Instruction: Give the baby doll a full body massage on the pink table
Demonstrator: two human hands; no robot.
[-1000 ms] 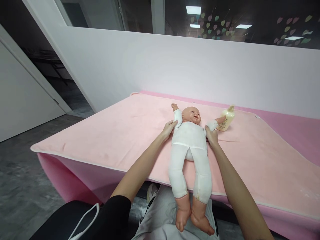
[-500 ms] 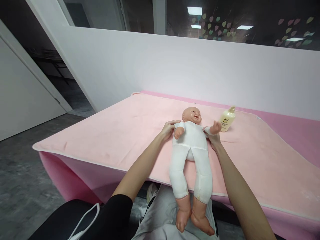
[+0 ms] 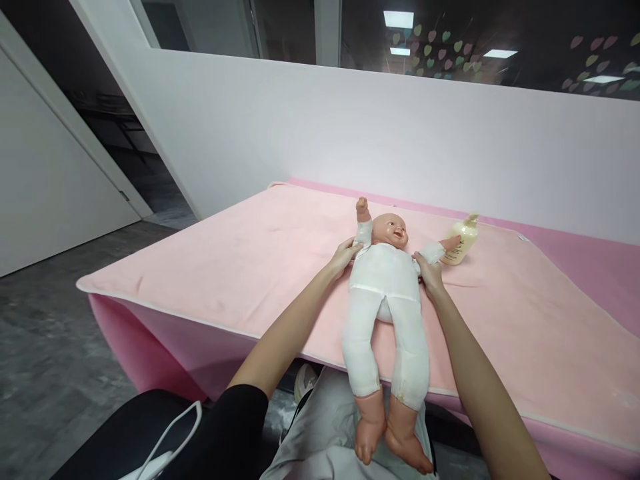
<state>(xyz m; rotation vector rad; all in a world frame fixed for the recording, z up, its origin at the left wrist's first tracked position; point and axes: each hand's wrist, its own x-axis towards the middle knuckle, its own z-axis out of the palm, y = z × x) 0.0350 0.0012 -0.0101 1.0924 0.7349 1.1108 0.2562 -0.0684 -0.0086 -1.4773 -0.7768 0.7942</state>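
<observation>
A baby doll [image 3: 385, 273] with a white cloth body lies face up on the pink mat [image 3: 240, 267], its feet hanging past the front edge over my lap. My left hand [image 3: 345, 256] is closed on the doll's upper arm at the picture's left, and that arm points up beside its head. On the other side my right hand [image 3: 429, 272] grips the other upper arm near the shoulder; that arm stretches outward. Some of my fingers are hidden behind the doll. A pale yellow pump bottle [image 3: 463, 241] stands behind the doll's outstretched hand.
A white wall [image 3: 300, 127] with dark glass above it rises behind the mat. The mat's front edge runs just above my lap. A white cord [image 3: 173, 433] lies at the lower left, and a white door [image 3: 55, 160] stands far left.
The doll's arm on the left has swung from its chest up beside its head. The other arm has moved further outward. Both my hands have shifted slightly, and the view has moved a little.
</observation>
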